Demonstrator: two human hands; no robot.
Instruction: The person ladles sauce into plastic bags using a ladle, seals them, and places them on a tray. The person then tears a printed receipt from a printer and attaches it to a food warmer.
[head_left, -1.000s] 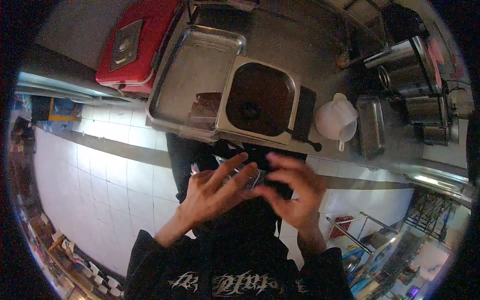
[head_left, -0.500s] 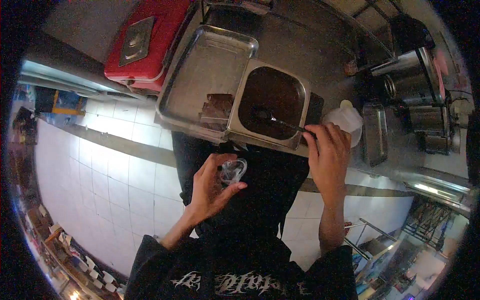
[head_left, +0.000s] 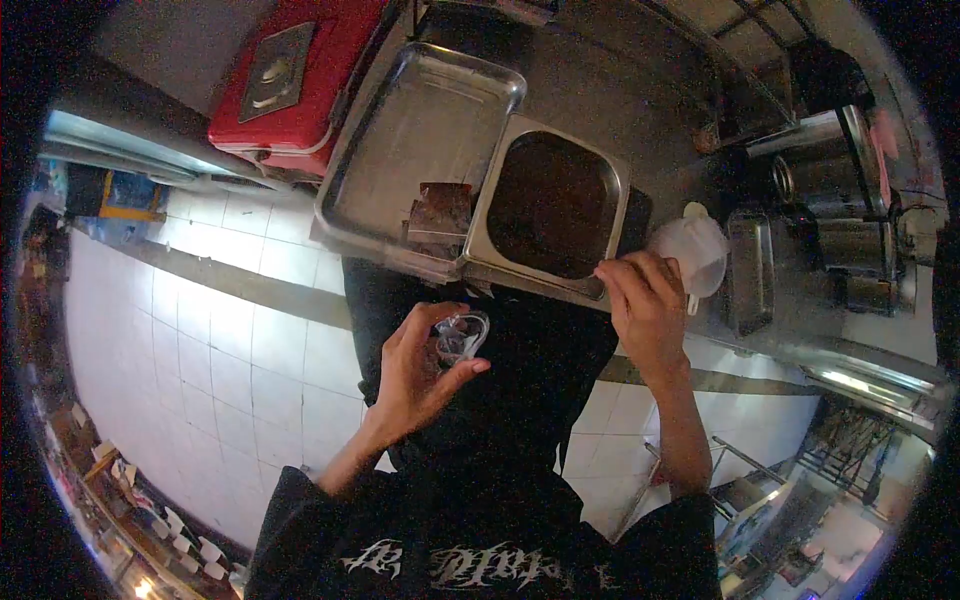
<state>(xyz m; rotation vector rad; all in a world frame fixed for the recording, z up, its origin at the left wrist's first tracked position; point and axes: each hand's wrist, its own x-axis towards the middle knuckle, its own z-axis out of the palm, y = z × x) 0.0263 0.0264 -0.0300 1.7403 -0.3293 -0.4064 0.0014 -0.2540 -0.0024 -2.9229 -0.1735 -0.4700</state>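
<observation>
My left hand (head_left: 410,370) is curled around a small clear plastic bag (head_left: 461,337), whose mouth is held wide in front of my dark apron. My right hand (head_left: 645,305) is pinched at the near right corner of a deep square steel pan (head_left: 483,222). Dark brown contents (head_left: 553,205) fill part of that pan. The spoon in my right fingers is barely visible; its bowl seems hidden in the dark contents. Beside the pan, in a large shallow steel tray (head_left: 372,170), lie some dark flat packets (head_left: 440,215).
A white translucent plastic container (head_left: 692,255) stands right of my right hand, near a narrow steel tray (head_left: 750,270). At the upper left is a red cooler box (head_left: 290,130) with a metal lid (head_left: 280,70) on top. Large steel pots (head_left: 815,170) stand far right.
The spoon, seen across the pan half a second ago, has dropped mostly out of sight. My right hand has shifted slightly left at the pan's corner. My left hand keeps the bag almost still.
</observation>
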